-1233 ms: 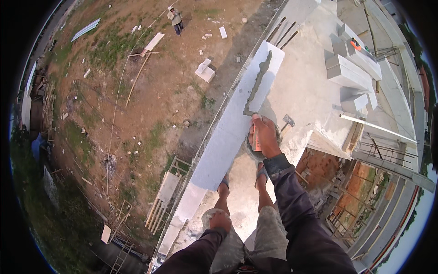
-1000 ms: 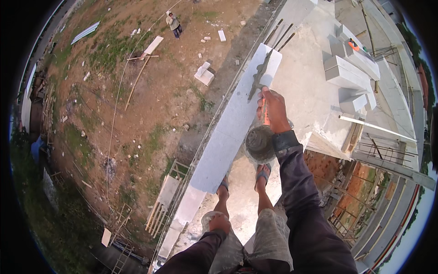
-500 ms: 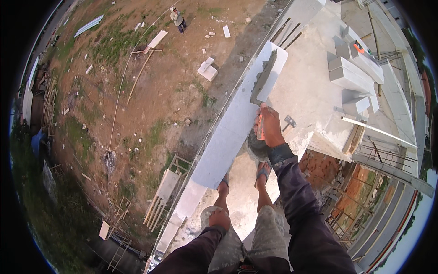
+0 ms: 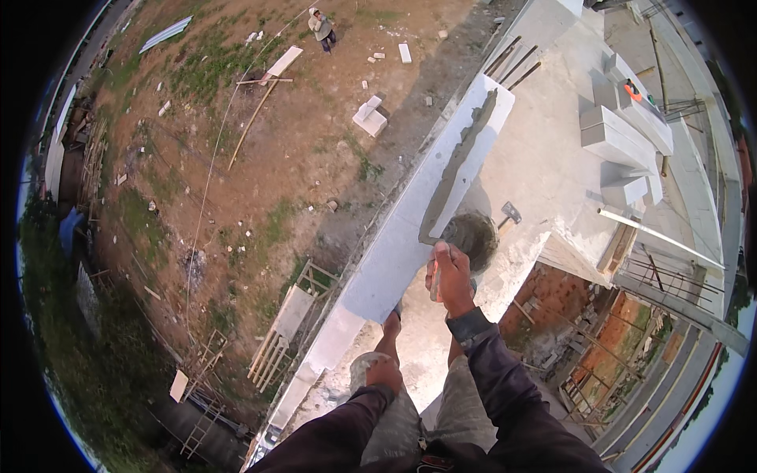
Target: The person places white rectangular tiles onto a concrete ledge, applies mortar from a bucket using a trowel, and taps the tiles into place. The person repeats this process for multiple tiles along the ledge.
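Note:
My right hand is closed round the orange handle of a trowel, low over the top of a pale block wall. The trowel's blade is mostly hidden by my fingers. From there a strip of grey wet mortar runs along the blocks to the wall's far end. Just right of the wall stands a round bucket with grey mortar inside, partly behind my right hand. My left hand rests on my left knee and holds nothing that I can see.
A hammer lies beside the bucket. Pale blocks are stacked at the right, an orange-handled tool on top. Dark rods stick out near the wall's end. Left of the wall the ground lies far below, where a person stands.
My right hand has drawn the trowel toward me along the wall, and the mortar strip is longer. The bucket has come into fuller view. My left hand stays on the knee.

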`<state>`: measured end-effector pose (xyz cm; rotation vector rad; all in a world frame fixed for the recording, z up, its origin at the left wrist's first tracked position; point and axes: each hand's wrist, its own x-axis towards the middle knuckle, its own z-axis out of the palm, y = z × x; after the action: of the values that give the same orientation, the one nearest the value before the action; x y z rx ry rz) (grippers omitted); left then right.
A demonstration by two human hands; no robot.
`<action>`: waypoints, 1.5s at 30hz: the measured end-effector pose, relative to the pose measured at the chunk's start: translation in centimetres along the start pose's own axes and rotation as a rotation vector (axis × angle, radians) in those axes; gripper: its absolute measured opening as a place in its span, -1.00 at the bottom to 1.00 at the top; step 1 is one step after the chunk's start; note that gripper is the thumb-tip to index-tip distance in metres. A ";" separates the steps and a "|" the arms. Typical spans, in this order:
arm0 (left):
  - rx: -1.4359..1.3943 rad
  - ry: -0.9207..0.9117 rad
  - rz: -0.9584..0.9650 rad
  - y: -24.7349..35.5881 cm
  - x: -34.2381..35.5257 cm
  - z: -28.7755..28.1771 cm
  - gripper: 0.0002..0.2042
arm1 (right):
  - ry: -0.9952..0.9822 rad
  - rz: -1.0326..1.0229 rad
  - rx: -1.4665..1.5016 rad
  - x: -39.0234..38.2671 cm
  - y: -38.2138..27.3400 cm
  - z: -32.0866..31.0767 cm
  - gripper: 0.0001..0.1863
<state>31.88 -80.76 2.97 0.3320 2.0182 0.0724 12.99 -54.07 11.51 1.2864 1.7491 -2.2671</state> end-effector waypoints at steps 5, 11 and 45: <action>-0.057 -0.010 -0.008 0.2 -0.1 -0.6 -0.59 | -0.016 -0.009 0.079 1.8 -3.2 -0.8 -0.59; -0.003 -0.008 0.070 -2.2 2.0 4.0 -0.58 | 0.089 -0.030 0.133 9.5 -9.5 -3.3 -0.56; 0.029 0.009 -0.033 3.1 -0.5 0.4 -0.64 | 0.043 -0.007 0.056 10.9 -9.6 -6.6 -0.57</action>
<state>33.08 -77.96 3.81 0.3173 2.0342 0.0238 5.21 -40.19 12.51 1.3507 1.7171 -2.3255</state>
